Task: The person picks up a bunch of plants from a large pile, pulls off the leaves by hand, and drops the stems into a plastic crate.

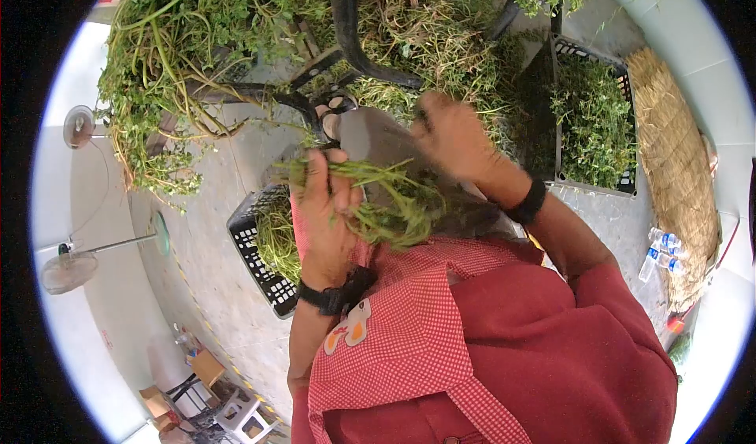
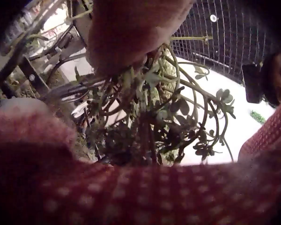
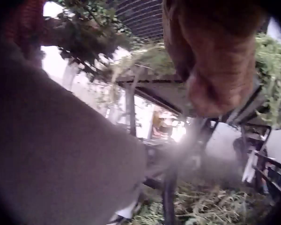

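Note:
Leafy green stems (image 1: 402, 208) hang in a loose bunch from my left hand (image 1: 327, 223), whose fingers and thumb grip them in front of the apron (image 1: 394, 334). In the left wrist view the small rounded leaves (image 2: 178, 105) of the bunch spread below the fingers. Up and to the right, my right hand (image 1: 465, 141) is raised over the grey-clad knee (image 1: 378, 141), blurred, with its fingers bent. The right wrist view shows that hand (image 3: 215, 70) apart from the greens; I cannot tell whether anything is between its fingertips.
A heap of greens (image 1: 157, 58) hangs over a dark metal frame (image 1: 350, 26) ahead. More greens (image 1: 441, 34) lie beyond it. Black crates of greens stand at left (image 1: 264, 278) and right (image 1: 557, 113). A rolled straw mat (image 1: 677, 168) and plastic bottles (image 1: 661, 251) are far right.

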A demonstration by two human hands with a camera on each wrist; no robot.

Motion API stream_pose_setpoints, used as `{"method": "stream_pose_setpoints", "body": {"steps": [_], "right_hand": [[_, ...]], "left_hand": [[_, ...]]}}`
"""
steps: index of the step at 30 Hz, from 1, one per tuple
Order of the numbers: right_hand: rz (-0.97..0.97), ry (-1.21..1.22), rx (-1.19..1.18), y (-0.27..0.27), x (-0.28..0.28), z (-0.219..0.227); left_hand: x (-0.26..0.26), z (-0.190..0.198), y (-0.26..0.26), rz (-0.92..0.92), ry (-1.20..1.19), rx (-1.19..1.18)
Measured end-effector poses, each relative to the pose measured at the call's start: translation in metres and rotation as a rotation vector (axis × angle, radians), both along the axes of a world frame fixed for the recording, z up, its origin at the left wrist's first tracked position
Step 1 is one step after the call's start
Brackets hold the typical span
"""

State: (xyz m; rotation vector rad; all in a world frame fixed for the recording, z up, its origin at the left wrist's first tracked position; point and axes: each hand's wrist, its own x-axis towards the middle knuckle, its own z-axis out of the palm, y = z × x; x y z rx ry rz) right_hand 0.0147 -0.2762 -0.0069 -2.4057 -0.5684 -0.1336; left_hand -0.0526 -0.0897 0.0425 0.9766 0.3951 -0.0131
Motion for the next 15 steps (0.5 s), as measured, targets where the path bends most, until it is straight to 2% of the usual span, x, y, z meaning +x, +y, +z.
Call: {"method": "stream_pose_setpoints", "body": {"steps": [2, 3, 4, 5, 6, 7, 8, 10, 12, 13, 14, 15], "right_hand": [[-0.208, 0.386, 0.161, -0.037, 0.029, -0.015], [-0.201, 0.388, 0.164, -0.049, 0.030, -0.014], [-0.116, 0.713, 0.694, -0.061, 0.028, -0.009], [-0.016, 1.011, 1.230, -0.069, 0.028, -0.002], [-0.021, 1.005, 1.233, -0.068, 0.025, 0.006], [-0.056, 1.059, 1.193, -0.062, 0.017, 0.016], [-0.085, 1.113, 1.149, -0.057, 0.011, 0.021], [-0.054, 1.092, 1.164, -0.048, 0.003, 0.017], [0.164, 1.019, 0.792, -0.040, 0.002, 0.022], [0.229, 0.910, 0.693, -0.034, 0.000, 0.025], [0.228, 0.914, 0.693, -0.029, 0.000, 0.025], [0.370, 0.729, 0.681, -0.023, 0.000, 0.025]], "left_hand": [[-0.002, 0.004, 0.005, -0.020, -0.029, -0.051], [-0.004, 0.006, 0.008, -0.034, -0.048, -0.100], [-0.006, 0.008, 0.011, -0.034, -0.039, -0.094], [-0.003, 0.009, 0.012, -0.044, -0.015, -0.223], [0.001, 0.010, 0.013, -0.057, 0.009, -0.354], [0.006, 0.007, 0.017, -0.133, -0.053, -0.375], [0.006, 0.006, 0.017, -0.135, -0.056, -0.377], [0.002, 0.015, 0.015, -0.003, 0.031, -0.175], [0.006, 0.006, 0.024, -0.074, -0.039, -0.264], [0.007, 0.003, 0.028, -0.163, -0.085, -0.336], [0.007, 0.000, 0.030, -0.251, -0.128, -0.409], [0.006, 0.002, 0.027, -0.249, -0.125, -0.411]]}}
